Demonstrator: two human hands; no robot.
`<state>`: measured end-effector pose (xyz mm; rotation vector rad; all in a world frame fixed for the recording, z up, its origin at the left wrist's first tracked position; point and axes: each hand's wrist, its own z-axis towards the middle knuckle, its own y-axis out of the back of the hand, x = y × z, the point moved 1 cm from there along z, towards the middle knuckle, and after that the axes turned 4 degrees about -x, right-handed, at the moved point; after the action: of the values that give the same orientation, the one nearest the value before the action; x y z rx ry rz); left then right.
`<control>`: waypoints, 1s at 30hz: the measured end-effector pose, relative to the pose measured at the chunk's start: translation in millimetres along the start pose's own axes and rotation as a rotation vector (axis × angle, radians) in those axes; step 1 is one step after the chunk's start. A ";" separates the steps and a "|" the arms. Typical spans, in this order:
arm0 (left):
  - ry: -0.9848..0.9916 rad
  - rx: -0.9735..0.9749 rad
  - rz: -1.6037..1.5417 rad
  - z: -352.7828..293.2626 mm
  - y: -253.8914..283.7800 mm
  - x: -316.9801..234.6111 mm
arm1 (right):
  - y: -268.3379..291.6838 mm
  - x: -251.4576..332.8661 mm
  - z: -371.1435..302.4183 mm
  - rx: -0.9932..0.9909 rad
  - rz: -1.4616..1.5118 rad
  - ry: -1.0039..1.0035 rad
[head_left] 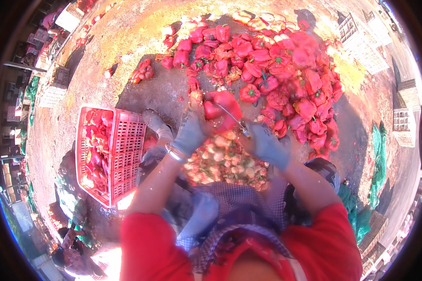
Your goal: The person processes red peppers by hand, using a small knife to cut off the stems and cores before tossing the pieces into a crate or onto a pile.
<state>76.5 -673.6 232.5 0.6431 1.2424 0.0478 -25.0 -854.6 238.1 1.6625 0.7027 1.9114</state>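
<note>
My left hand point(191, 134), in a pale grey work glove with a bracelet at the wrist, grips a large red bell pepper point(224, 108) from its left side. In my right hand point(268, 144), gloved too, is a knife point(232, 117); its thin metal blade lies across the pepper, pointing up and left. The blade's tip is blurred, so I cannot tell how deep it sits. Below both hands is a heap of pale, seedy pepper cores point(227, 161), with some green stems among them.
Beyond my hands spreads a big pile of red bell peppers point(281, 70). A red plastic crate point(126, 145) of pepper pieces stands at my left. Several peppers point(143, 71) lie apart on the ground. White crates point(361, 42) and green netting point(377, 164) are at the right.
</note>
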 end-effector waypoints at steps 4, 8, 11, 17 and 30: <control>-0.002 -0.100 0.037 -6.2 -8.4 -3.8 | -8.9 -4.2 2.6 0.030 -0.080 -0.037; -0.050 -0.138 0.263 -2.4 -2.3 -17.1 | 1.8 0.2 10.6 0.179 -0.117 -0.206; -0.010 -0.158 0.169 1.4 15.1 -9.7 | 2.5 -8.4 -6.6 0.140 -0.179 -0.190; 0.006 -0.181 0.083 5.7 30.0 0.8 | 5.8 -29.2 -12.9 0.069 0.039 -0.232; -0.133 0.198 0.066 -6.4 -4.2 -22.3 | 46.4 9.0 30.7 0.182 -0.209 0.092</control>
<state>61.8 -682.6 248.6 0.8462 1.1050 -0.0631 2.4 -881.1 279.5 1.5444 1.0710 1.8289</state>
